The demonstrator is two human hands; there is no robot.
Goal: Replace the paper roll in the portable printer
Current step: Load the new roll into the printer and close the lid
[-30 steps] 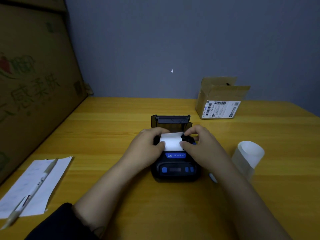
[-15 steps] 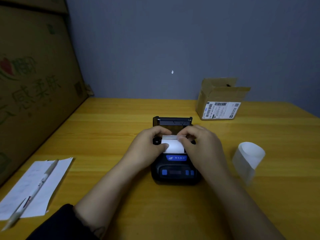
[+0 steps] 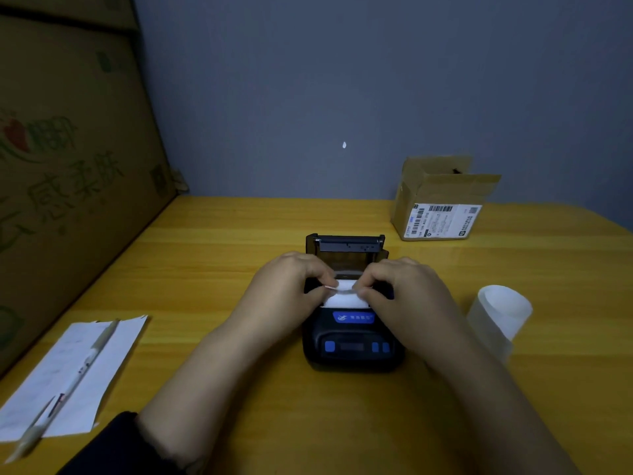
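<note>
A black portable printer [image 3: 352, 347] with blue buttons sits mid-table, its lid [image 3: 346, 243] tipped up at the back. A white paper roll [image 3: 344, 296] lies in the open bay. My left hand [image 3: 284, 299] pinches the paper's left edge between thumb and fingers. My right hand [image 3: 407, 296] pinches its right edge. Both hands rest over the printer's sides, hiding most of the bay. A loose curl of translucent white paper [image 3: 496, 317] stands on the table to the right of the printer.
An opened small cardboard box [image 3: 442, 207] with a shipping label stands at the back right. A large cardboard box [image 3: 68, 166] walls off the left side. A paper sheet [image 3: 78, 371] with a pen [image 3: 68, 389] on it lies front left on the yellow wooden table [image 3: 222, 255].
Both hands have drawn closer together over the roll, and the fingers now pinch the paper's edges. The roll sits lower in the bay.
</note>
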